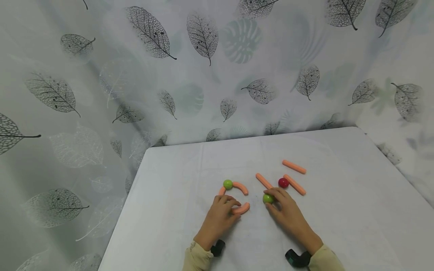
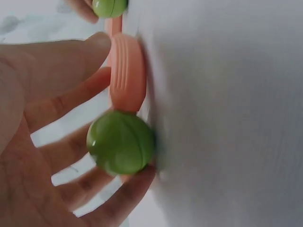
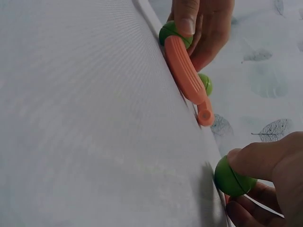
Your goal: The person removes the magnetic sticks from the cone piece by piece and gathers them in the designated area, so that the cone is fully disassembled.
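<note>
A white table is seen from above, backed by a leaf-print curtain. Both hands are laid on it, close tog.

The left hand is placed over a partial ring of curved orange pieces. Its fingers are curled round a green ball, which is seen only in the wrist views, pressed to the table at the end of a curved orange piece. The grip is plain in the left wrist view: thumb on one side, fingertips on the other. Another curved piece lies further back, w/ a second green ball touching its left end. A short bit of orange shows just above the knuckles.

The right hand is set just right of the ring. A third green ball is pinched betw. its thumb and fingertips, resting on the table; fingers are narrow and bent round it.

Behind the right hand, a straight orange stick lies at a slant, its near end close to that ball. A red ball sits betw. this stick and another stick, seemingly touching the latter. A further stick lies apart, nearer the curtain.
</note>
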`<act>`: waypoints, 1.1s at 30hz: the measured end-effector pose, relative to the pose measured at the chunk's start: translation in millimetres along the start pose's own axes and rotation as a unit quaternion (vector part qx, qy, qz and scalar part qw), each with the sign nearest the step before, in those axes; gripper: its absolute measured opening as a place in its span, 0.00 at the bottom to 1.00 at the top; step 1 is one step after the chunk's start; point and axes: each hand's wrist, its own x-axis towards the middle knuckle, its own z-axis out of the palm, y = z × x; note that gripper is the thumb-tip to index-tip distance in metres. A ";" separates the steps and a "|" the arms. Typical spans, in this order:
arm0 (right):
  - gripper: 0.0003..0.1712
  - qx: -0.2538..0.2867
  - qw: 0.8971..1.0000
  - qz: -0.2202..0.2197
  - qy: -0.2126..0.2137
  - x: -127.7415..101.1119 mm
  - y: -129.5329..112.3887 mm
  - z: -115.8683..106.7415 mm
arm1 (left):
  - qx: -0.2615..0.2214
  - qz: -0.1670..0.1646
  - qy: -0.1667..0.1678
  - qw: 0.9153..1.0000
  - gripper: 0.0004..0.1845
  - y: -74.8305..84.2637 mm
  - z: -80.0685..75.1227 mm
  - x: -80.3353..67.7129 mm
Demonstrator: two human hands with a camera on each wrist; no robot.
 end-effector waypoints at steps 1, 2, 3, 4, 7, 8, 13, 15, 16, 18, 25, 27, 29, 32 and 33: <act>0.27 0.000 1.000 0.001 -0.001 -0.1 0.4 0.3 | 0.008 0.003 -0.008 1.000 0.14 -0.8 -2.0 0.1; 0.27 0.001 1.000 0.002 -0.002 0.0 0.7 0.4 | 0.016 0.006 -0.016 1.000 0.15 -1.9 -3.7 0.3; 0.27 0.000 1.000 0.000 -0.002 0.0 1.2 0.7 | 0.024 0.008 -0.024 0.999 0.16 -3.2 -5.3 0.5; 0.27 0.000 1.000 0.000 -0.004 0.1 1.3 0.9 | 0.030 0.010 -0.030 0.999 0.17 -4.8 -6.5 0.5; 0.27 -0.001 1.000 0.001 -0.008 0.8 1.3 1.2 | 0.057 0.018 -0.038 0.997 0.19 -9.3 -9.5 0.0; 0.27 -0.001 1.000 0.001 -0.010 1.1 1.0 1.0 | 0.061 0.022 -0.038 0.997 0.19 -10.6 -10.1 -0.4; 0.27 -0.008 1.000 -0.003 -0.011 1.9 -0.5 -0.5 | 0.085 0.038 -0.022 0.995 0.19 -12.8 -14.7 -2.8; 0.26 -0.013 1.000 -0.013 -0.005 2.4 -0.9 -1.6 | 0.095 0.043 -0.013 0.994 0.18 -13.1 -16.3 -3.5; 0.26 -0.015 1.000 -0.020 -0.001 2.7 -1.2 -2.4 | 0.099 0.045 -0.009 0.994 0.18 -13.5 -16.7 -4.0; 0.26 -0.020 0.999 -0.032 0.007 3.2 -1.8 -4.0 | 0.108 0.048 -0.001 0.993 0.17 -14.2 -17.2 -4.8; 0.25 -0.052 0.995 -0.080 0.023 3.8 -6.6 -8.6 | 0.123 0.060 0.019 0.990 0.17 -18.0 -16.1 -6.9; 0.25 -0.065 0.993 -0.095 0.020 4.0 -9.7 -8.9 | 0.125 0.060 0.023 0.990 0.18 -19.2 -16.0 -7.2; 0.25 -0.079 0.991 -0.111 0.013 4.3 -13.3 -8.1 | 0.127 0.060 0.026 0.990 0.19 -20.7 -16.3 -7.3; 0.24 -0.086 0.987 -0.134 0.004 4.1 -19.7 -5.6 | 0.125 0.067 0.029 0.990 0.19 -23.0 -16.1 -7.5; 0.23 -0.086 0.986 -0.141 0.000 3.9 -21.9 -4.2 | 0.126 0.069 0.029 0.989 0.19 -23.5 -16.2 -7.5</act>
